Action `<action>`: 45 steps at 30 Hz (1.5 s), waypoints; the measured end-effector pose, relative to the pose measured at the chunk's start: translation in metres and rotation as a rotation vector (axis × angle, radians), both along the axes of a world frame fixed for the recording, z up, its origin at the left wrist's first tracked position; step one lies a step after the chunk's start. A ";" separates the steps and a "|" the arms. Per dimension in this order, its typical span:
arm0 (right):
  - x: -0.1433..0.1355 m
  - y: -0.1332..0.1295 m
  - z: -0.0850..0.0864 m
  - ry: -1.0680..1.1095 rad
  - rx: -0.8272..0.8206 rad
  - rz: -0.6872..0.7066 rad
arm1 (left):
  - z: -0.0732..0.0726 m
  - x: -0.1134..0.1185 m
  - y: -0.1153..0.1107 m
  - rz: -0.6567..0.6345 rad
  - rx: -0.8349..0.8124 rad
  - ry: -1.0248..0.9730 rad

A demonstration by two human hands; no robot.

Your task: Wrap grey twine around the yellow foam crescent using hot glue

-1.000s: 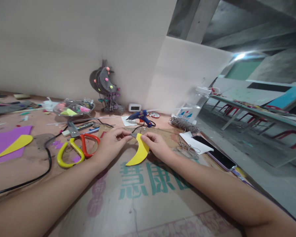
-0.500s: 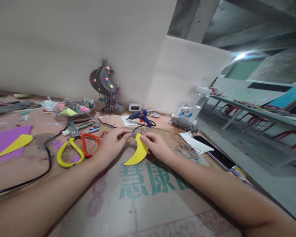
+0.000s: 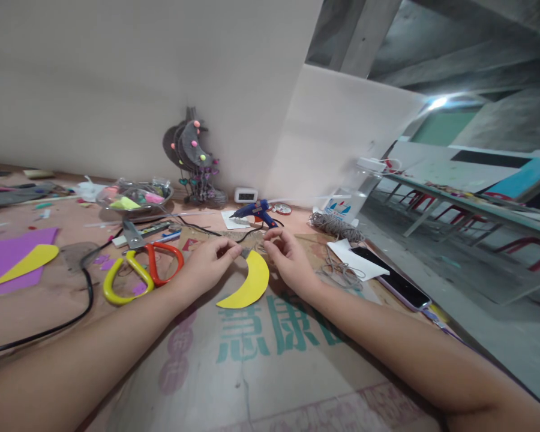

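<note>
A yellow crescent-shaped piece with a small grey bit at its upper tip hangs or lies over the printed cardboard. My left hand pinches that grey tip between thumb and fingers. Just right of the crescent is my right hand, its thumb and fingers curled towards each other and apart from the yellow piece; whether something thin is between them is too small to tell. Scissors with one yellow and one red handle lie left of my left hand.
Behind the hands are a blue glue gun, a small white clock and grey crescent ornaments. A bowl of coloured pieces and purple sheet are left; grey yarn, white paper and a phone are right.
My right hand has let go of the crescent and moved slightly right and up. The crescent has turned a little, showing more of its face, its lower tip further left.
</note>
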State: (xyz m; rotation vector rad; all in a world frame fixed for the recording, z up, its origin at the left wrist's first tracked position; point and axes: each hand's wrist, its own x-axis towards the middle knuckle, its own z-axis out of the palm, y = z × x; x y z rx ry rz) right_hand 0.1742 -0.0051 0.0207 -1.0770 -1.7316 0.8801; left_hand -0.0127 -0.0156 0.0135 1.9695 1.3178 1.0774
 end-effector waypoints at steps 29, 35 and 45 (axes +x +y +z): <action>-0.003 0.005 -0.004 -0.189 0.014 0.050 | 0.002 0.001 -0.003 -0.131 0.020 0.004; -0.003 0.004 -0.002 -0.187 0.021 0.103 | 0.001 0.001 -0.001 -0.089 -0.015 -0.054; -0.001 0.005 -0.008 -0.018 -0.065 0.085 | -0.003 -0.005 0.007 0.111 -0.042 -0.171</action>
